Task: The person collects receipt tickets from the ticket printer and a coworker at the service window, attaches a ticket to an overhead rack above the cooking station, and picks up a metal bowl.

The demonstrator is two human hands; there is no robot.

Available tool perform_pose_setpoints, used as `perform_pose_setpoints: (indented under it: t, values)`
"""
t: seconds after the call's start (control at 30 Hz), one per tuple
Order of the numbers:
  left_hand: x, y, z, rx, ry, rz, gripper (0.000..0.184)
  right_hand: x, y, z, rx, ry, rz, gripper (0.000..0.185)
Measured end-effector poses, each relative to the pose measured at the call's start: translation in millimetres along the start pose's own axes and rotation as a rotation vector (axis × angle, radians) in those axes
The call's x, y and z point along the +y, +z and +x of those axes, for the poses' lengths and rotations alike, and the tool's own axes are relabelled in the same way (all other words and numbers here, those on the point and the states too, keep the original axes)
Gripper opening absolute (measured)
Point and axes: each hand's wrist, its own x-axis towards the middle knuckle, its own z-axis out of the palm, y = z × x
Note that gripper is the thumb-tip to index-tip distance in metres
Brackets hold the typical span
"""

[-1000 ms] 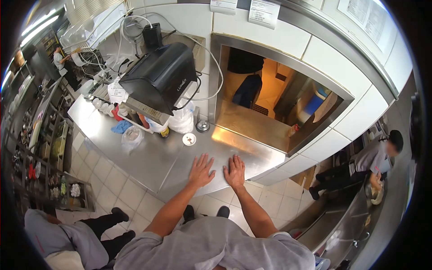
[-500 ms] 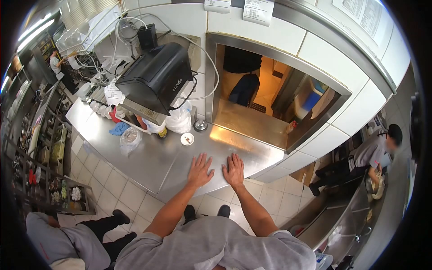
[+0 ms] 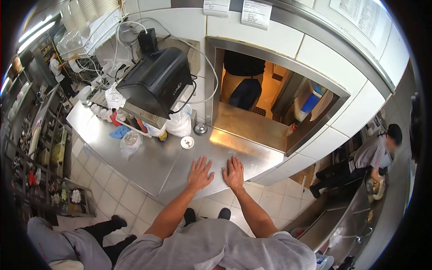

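My left hand (image 3: 200, 173) lies flat on the steel counter (image 3: 148, 173), fingers spread and nothing held. Beside it, also palm down near the front edge, rests my right hand (image 3: 233, 173) with its fingers stretched out. Just beyond my left hand stands a small white dish (image 3: 187, 142) with a few small brownish bits in it, too small to name. A metal call bell (image 3: 200, 129) sits behind the dish. Neither hand touches the dish or the bell.
A black device marked LUNAR (image 3: 155, 83) overhangs the counter, with plastic bags (image 3: 179, 124) and a blue cloth (image 3: 119, 132) below. A person (image 3: 244, 81) stands beyond the hatch sill (image 3: 252, 126). Co-workers are at lower left (image 3: 74, 245) and by the right-hand sink (image 3: 366, 157).
Both hands stay flat in place on the counter. The person beyond the hatch has shifted slightly to the right. The co-worker at far left has moved a little.
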Motion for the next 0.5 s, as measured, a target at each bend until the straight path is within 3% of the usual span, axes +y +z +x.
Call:
perform_pose_setpoints:
  t: [0.5]
  values:
    - [1.1,0.3,-0.4,0.017,0.006,-0.007,0.069,1.0,-0.4,-0.4,-0.009,0.016,0.018,0.057]
